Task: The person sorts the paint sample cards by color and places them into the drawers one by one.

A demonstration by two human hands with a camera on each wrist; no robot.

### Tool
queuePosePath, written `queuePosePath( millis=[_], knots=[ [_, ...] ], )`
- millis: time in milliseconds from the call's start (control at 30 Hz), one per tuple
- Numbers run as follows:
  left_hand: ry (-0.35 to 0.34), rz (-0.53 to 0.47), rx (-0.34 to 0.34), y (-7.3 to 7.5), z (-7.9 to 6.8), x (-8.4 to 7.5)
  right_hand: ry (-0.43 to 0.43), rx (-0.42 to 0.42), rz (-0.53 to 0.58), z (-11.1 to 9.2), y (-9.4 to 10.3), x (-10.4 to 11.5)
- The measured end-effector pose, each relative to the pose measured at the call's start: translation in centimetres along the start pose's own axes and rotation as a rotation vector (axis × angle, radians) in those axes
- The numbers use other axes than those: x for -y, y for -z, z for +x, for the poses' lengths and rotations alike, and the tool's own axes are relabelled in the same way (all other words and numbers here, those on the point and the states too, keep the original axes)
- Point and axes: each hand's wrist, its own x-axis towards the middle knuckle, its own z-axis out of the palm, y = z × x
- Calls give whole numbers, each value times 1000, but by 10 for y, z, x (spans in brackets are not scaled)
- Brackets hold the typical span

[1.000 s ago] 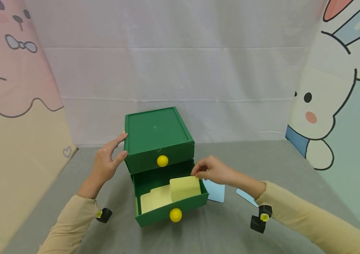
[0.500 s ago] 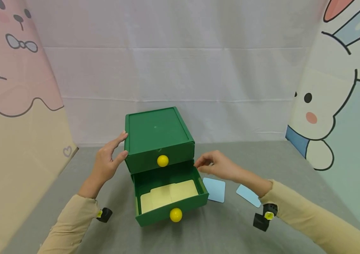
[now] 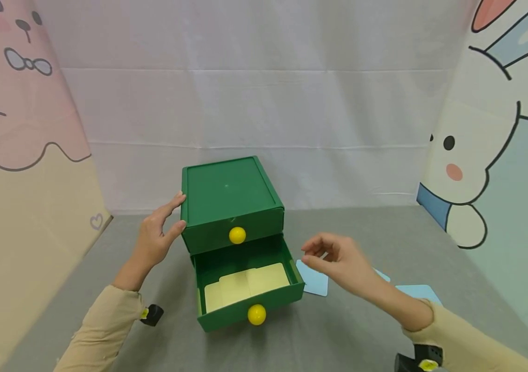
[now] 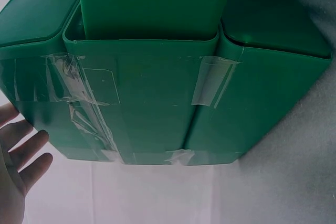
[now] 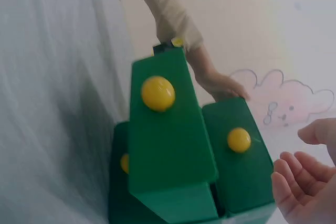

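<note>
A green drawer unit (image 3: 228,191) with yellow ball knobs stands on the grey cloth. Its middle drawer (image 3: 250,305) is pulled out, and several pale yellow cards (image 3: 245,287) lie overlapped inside. At the unit's upper left edge rests my left hand (image 3: 154,237), thumb towards the front corner and fingers along the side. To the right of the drawer my right hand (image 3: 340,261) hovers with loosely curled fingers and holds nothing. In the right wrist view, the pulled-out drawer (image 5: 168,145) juts forward beside the fingers of my right hand (image 5: 310,182).
A light blue card (image 3: 312,279) lies right of the drawer. Further right are another blue card (image 3: 381,275), mostly hidden by the right wrist, and a third blue card (image 3: 417,293) near the sleeve. Clear tape (image 4: 89,103) joins the stacked boxes. A white curtain (image 3: 264,113) hangs behind.
My right hand let go of a yellow card, which dropped flat among the others in the drawer, then moved right, away from the unit. My left hand stayed in place.
</note>
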Motion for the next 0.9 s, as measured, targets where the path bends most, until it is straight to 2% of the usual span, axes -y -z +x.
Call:
queuePosePath(
  millis=[100,267,333,400,533,600,667,800,900],
  knots=[
    [2,4,3,0,0,1,27,-47,27,-14,-15,-1],
    [-3,5,4,1,0,1,195,-110,31,-35,-49,-9],
    [-7,3,3,1,1,2,216,-113,17,-41,-62,-12],
    [-8,2,5,1,1,2,163,-112,10,-44,-74,-15],
    [-7,11,14,1,2,1,-36,-86,51,-48,-95,-20],
    [-1,14,21,1,2,0,-107,-78,64,-49,-104,-23],
    [4,12,23,1,1,0,-115,-71,59,-50,-111,-27],
    [6,7,16,1,0,1,-53,-93,-25,-49,-122,-31],
    [3,6,13,1,0,2,-53,-92,-54,-47,-125,-31]
  ],
)
